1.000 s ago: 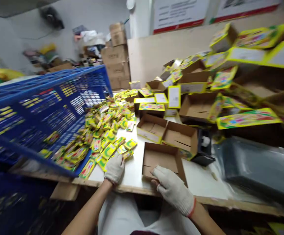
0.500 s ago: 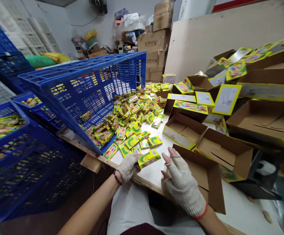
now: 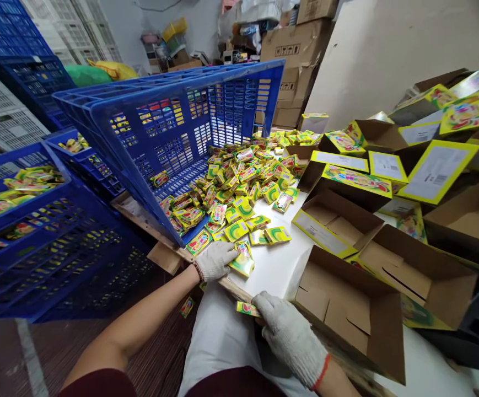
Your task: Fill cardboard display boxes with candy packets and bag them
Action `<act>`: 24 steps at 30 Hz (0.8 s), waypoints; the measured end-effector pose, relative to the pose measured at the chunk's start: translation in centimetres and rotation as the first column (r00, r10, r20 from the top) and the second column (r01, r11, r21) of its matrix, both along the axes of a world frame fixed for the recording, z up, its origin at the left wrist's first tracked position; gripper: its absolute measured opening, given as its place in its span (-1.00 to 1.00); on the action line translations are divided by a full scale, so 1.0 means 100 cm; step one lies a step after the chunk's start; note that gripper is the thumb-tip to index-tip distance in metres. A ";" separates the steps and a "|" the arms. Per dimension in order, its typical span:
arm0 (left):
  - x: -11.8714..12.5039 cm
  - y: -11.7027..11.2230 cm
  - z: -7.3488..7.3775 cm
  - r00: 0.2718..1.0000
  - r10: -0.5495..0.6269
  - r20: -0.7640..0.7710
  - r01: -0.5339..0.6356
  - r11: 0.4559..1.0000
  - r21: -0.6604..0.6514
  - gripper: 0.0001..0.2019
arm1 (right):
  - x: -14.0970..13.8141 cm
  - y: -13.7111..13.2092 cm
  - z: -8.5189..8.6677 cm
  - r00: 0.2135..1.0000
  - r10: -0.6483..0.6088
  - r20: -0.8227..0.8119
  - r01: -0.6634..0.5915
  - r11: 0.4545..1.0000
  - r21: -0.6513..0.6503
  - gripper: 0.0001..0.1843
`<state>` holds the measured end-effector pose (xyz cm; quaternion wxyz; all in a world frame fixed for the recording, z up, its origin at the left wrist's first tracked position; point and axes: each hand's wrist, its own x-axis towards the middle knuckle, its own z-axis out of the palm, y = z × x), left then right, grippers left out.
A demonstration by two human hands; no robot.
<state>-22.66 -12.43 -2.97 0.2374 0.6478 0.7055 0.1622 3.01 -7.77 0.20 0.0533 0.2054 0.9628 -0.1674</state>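
My left hand (image 3: pixel 216 262), in a pale knitted fingerless glove, is at the table's near edge, its fingers closed on a small yellow-green box (image 3: pixel 244 261) with a colourful printed face. To its right, my right hand (image 3: pixel 291 333), gloved alike, pinches another small yellow-green box (image 3: pixel 247 309) by one end, just over the wooden edge. Beyond both hands spreads a heap of similar small boxes (image 3: pixel 239 176), spilling from a blue crate (image 3: pixel 98 118) lying on its side. An open brown carton (image 3: pixel 346 309) with nothing in it stands beside my right hand.
More open cartons (image 3: pixel 413 264) crowd the right side of the white tabletop (image 3: pixel 272 270). Blue crates (image 3: pixel 57 220) filled with small boxes stand at the left. One small box (image 3: pixel 187 307) shows below the table edge, left of my leg. Large cardboard boxes (image 3: pixel 289 60) are stacked behind.
My right hand has closed from open fingers onto a small box and come nearer the edge. The box in my left hand now shows a different face. A small box now appears below the edge.
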 end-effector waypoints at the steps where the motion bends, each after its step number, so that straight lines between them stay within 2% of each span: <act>1: -0.001 0.003 -0.003 0.997 0.025 0.068 -0.026 1.000 0.006 -0.60 | -0.001 0.001 -0.003 0.998 -0.011 -0.065 0.013 0.999 0.031 -0.49; 4: 0.007 0.008 -0.008 0.973 0.094 0.209 -0.099 0.995 0.015 -0.70 | -0.004 0.007 -0.009 0.944 -0.053 -0.325 0.074 0.996 0.054 -0.52; 6: 0.021 0.008 -0.011 0.942 0.139 0.307 -0.152 0.988 0.018 -0.65 | -0.008 0.011 -0.011 0.867 -0.195 -0.458 0.176 0.981 -0.085 -0.65; 7: 0.030 0.008 -0.012 0.900 0.159 0.405 -0.184 0.983 0.023 -0.59 | -0.010 0.013 -0.011 0.812 -0.313 -0.493 0.245 0.949 -0.199 -0.70; 8: 0.039 0.007 -0.013 0.826 0.169 0.537 -0.217 0.976 0.027 -0.52 | -0.013 0.015 -0.012 0.748 -0.442 -0.495 0.311 0.893 -0.326 -0.72; 9: 0.049 0.005 -0.014 0.717 0.160 0.678 -0.239 0.971 0.024 -0.44 | -0.016 0.018 -0.012 0.685 -0.559 -0.467 0.361 0.818 -0.448 -0.68; 10: 0.058 0.004 -0.014 0.594 0.136 0.793 -0.241 0.970 0.014 -0.37 | -0.019 0.022 -0.013 0.632 -0.649 -0.424 0.387 0.738 -0.553 -0.62; 11: 0.064 0.003 -0.015 0.501 0.106 0.859 -0.215 0.977 0.004 -0.34 | -0.022 0.026 -0.013 0.594 -0.709 -0.380 0.388 0.666 -0.637 -0.55; 12: 0.068 0.003 -0.015 0.482 0.080 0.873 -0.163 0.987 -0.001 -0.35 | -0.024 0.030 -0.013 0.569 -0.745 -0.348 0.373 0.611 -0.698 -0.50; 13: 0.068 0.003 -0.014 0.565 0.066 0.823 -0.107 0.994 -0.006 -0.41 | -0.025 0.035 -0.013 0.551 -0.765 -0.333 0.357 0.577 -0.734 -0.46; 14: 0.065 0.005 -0.013 0.692 0.062 0.720 -0.076 0.997 -0.014 -0.52 | -0.024 0.040 -0.012 0.532 -0.778 -0.334 0.355 0.562 -0.747 -0.43; 15: 0.058 0.009 -0.010 0.807 0.072 0.586 -0.077 0.997 -0.016 -0.62 | -0.023 0.044 -0.011 0.518 -0.784 -0.342 0.368 0.565 -0.738 -0.42; 16: 0.049 0.013 -0.008 0.883 0.101 0.459 -0.111 0.994 -0.004 -0.71 | -0.021 0.047 -0.011 0.513 -0.781 -0.357 0.392 0.582 -0.712 -0.41; 17: 0.038 0.019 -0.005 0.927 0.149 0.344 -0.167 0.986 0.023 -0.77 | -0.019 0.049 -0.010 0.524 -0.766 -0.373 0.416 0.612 -0.673 -0.41; 20: 0.004 0.039 0.002 0.947 0.289 0.138 -0.304 0.946 0.109 -0.67 | -0.014 0.052 -0.010 0.660 -0.625 -0.417 0.391 0.760 -0.519 -0.41; 22: -0.013 0.049 0.005 0.944 0.327 0.048 -0.331 0.934 0.135 -0.63 | -0.014 0.052 -0.010 0.789 -0.447 -0.421 0.287 0.875 -0.391 -0.48; 24: -0.019 0.053 0.007 0.942 0.333 0.045 -0.336 0.930 0.146 -0.67 | -0.016 0.052 -0.008 0.879 -0.245 -0.409 0.161 0.960 -0.229 -0.57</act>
